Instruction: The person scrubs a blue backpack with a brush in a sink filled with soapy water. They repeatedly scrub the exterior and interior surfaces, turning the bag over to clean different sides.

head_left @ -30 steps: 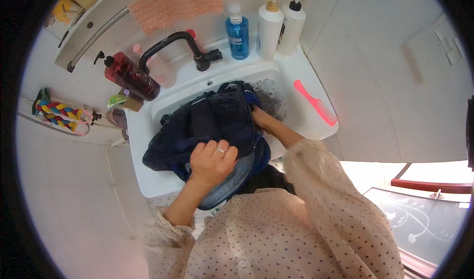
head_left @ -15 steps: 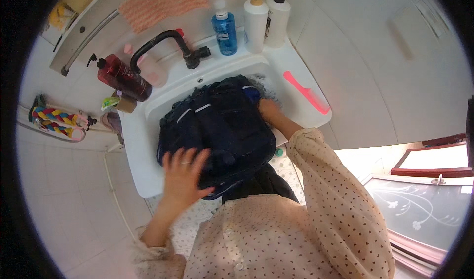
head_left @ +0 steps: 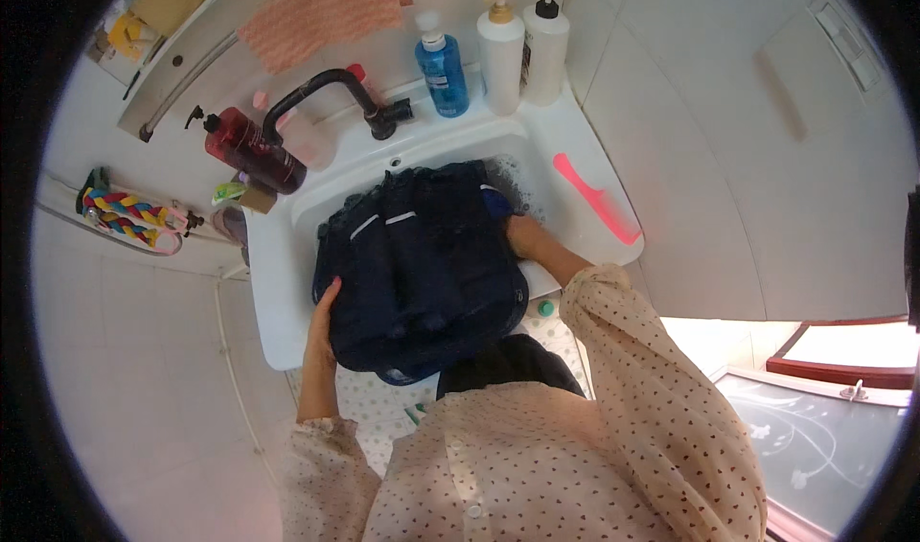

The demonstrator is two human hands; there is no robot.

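Observation:
A dark navy backpack (head_left: 431,264) with light reflective strips lies in the white sink (head_left: 271,322), its near end overhanging the front rim. My left hand (head_left: 326,320) grips the near left edge of the backpack, thumb on top and the other fingers hidden beneath it. On the right side, my right hand (head_left: 525,239) holds the backpack's edge by a blue patch, its fingers mostly out of sight. Sudsy water (head_left: 517,183) shows beyond the bag's far right corner.
A black faucet (head_left: 379,120) arches over the back rim. Around it stand a dark red pump bottle (head_left: 254,149), a blue bottle (head_left: 443,77) and white pump bottles (head_left: 501,63). A pink comb (head_left: 599,202) lies on the right rim. An orange cloth (head_left: 326,15) hangs behind.
My left hand has gone from hovering spread over the backpack to holding its left edge. The backpack's near part looks flatter and spread out. My right hand stays at the right edge.

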